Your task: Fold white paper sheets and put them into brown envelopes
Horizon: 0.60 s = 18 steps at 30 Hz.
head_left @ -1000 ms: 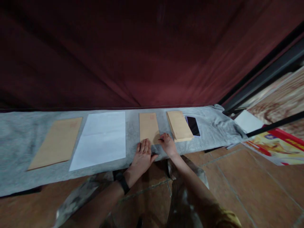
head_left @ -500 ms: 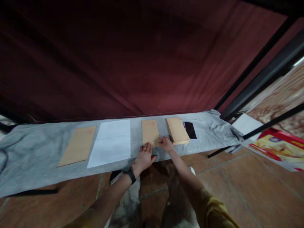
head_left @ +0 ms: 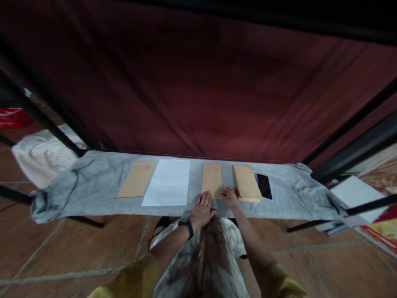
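Note:
A brown paper envelope (head_left: 212, 179) lies upright in front of me on the grey cloth. My left hand (head_left: 201, 212) is flat with its fingers stretched over the envelope's lower left part, and a dark watch sits on that wrist. At the lower right edge of the same envelope, my right hand (head_left: 230, 198) is curled, its fingertips pinched against the paper edge. Just right of that hand is a stack of brown envelopes (head_left: 247, 183). A white sheet of paper (head_left: 167, 182) lies to the left, with another brown envelope (head_left: 136, 179) beyond it.
A dark-screened phone (head_left: 264, 186) lies right of the stack. Grey cloth (head_left: 89, 182) covers the narrow surface. A dark red curtain (head_left: 198, 91) hangs behind, between black metal bars. Striped fabric (head_left: 46, 155) is at the left, a white board (head_left: 356, 194) at the right.
The view has turned left and shifted, so everything appears further right. Both hands stay at the envelope, and the papers keep their places on the cloth.

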Each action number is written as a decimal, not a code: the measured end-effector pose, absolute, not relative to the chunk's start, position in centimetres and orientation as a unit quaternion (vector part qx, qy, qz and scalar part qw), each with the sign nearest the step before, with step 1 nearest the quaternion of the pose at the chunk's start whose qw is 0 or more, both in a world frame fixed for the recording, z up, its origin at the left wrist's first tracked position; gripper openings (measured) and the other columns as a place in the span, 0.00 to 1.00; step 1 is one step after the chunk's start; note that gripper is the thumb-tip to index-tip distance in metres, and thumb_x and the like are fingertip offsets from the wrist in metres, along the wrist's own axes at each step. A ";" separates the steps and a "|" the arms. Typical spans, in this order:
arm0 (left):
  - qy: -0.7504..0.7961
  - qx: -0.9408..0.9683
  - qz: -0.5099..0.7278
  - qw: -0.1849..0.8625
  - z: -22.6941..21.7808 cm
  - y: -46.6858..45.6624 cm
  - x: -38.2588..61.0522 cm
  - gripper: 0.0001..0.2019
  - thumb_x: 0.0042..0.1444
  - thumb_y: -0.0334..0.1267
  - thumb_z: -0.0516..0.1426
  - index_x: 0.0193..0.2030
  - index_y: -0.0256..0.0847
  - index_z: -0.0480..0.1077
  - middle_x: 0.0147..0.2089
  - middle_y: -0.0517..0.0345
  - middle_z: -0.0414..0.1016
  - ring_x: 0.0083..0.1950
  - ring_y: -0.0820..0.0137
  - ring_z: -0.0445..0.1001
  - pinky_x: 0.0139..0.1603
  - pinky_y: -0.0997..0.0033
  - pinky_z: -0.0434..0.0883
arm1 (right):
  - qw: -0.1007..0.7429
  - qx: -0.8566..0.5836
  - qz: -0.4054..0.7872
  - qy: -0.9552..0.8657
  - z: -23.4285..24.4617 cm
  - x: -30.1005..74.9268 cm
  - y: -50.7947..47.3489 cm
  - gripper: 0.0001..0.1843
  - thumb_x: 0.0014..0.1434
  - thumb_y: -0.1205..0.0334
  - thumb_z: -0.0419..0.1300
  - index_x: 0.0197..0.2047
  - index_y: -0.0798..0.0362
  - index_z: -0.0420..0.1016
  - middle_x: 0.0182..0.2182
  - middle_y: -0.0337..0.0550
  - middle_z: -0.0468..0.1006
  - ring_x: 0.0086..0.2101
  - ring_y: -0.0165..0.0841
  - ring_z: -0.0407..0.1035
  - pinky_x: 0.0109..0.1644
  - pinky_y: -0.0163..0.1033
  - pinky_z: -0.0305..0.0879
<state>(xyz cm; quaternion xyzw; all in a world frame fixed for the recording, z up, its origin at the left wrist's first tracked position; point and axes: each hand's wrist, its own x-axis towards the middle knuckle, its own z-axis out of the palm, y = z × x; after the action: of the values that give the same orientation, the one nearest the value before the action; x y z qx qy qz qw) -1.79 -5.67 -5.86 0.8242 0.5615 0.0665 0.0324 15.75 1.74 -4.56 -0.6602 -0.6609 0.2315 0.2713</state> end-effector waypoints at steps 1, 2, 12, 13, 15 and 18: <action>0.560 0.824 0.075 0.030 -6.0 -5.8 -1.8 0.36 0.67 0.53 0.47 0.75 0.31 0.50 0.76 0.36 0.51 0.78 0.53 0.47 0.74 0.46 0.50 | 0.276 -0.657 0.233 -0.662 -4.5 15.8 1.7 0.05 0.52 0.67 0.61 0.32 0.49 0.68 0.31 0.39 0.75 0.36 0.36 0.73 0.41 0.38 0.69; 0.559 0.824 0.083 0.027 -6.1 -5.9 -1.9 0.36 0.67 0.53 0.46 0.75 0.31 0.50 0.76 0.37 0.51 0.78 0.54 0.47 0.74 0.46 0.50 | 0.280 -0.653 0.234 -0.663 -4.4 15.8 1.7 0.06 0.52 0.67 0.61 0.31 0.49 0.67 0.31 0.38 0.75 0.36 0.36 0.73 0.41 0.38 0.69; 0.567 0.817 0.098 0.049 -6.0 -6.4 -1.8 0.38 0.68 0.56 0.45 0.75 0.30 0.49 0.77 0.36 0.47 0.79 0.55 0.43 0.75 0.48 0.48 | 0.308 -0.636 0.246 -0.663 -4.3 15.9 1.2 0.07 0.52 0.67 0.59 0.30 0.47 0.64 0.29 0.38 0.72 0.33 0.36 0.71 0.39 0.39 0.67; 0.567 0.816 0.102 0.049 -6.0 -6.5 -1.8 0.37 0.68 0.56 0.45 0.75 0.31 0.49 0.77 0.36 0.47 0.78 0.55 0.44 0.75 0.47 0.47 | 0.308 -0.634 0.247 -0.665 -4.4 15.9 1.2 0.07 0.53 0.66 0.59 0.31 0.47 0.64 0.29 0.38 0.72 0.33 0.36 0.72 0.39 0.39 0.67; 0.566 0.816 0.112 0.048 -6.0 -6.6 -1.8 0.36 0.68 0.55 0.46 0.75 0.35 0.49 0.77 0.39 0.48 0.78 0.55 0.45 0.75 0.46 0.48 | 0.307 -0.632 0.246 -0.667 -4.5 15.9 1.1 0.06 0.53 0.65 0.59 0.31 0.47 0.64 0.30 0.38 0.73 0.34 0.37 0.72 0.40 0.40 0.68; 0.562 0.816 0.127 0.049 -5.8 -6.9 -1.8 0.32 0.68 0.53 0.49 0.75 0.43 0.52 0.78 0.44 0.48 0.78 0.55 0.46 0.75 0.46 0.48 | 0.305 -0.631 0.243 -0.671 -4.7 16.0 1.0 0.05 0.54 0.65 0.59 0.32 0.47 0.65 0.32 0.39 0.73 0.36 0.38 0.72 0.41 0.40 0.69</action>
<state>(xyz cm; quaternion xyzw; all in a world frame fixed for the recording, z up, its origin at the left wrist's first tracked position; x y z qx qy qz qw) -1.85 -6.87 -5.77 0.8156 0.5625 0.1266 0.0495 15.95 1.03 -4.71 -0.6311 -0.6706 0.2431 0.3049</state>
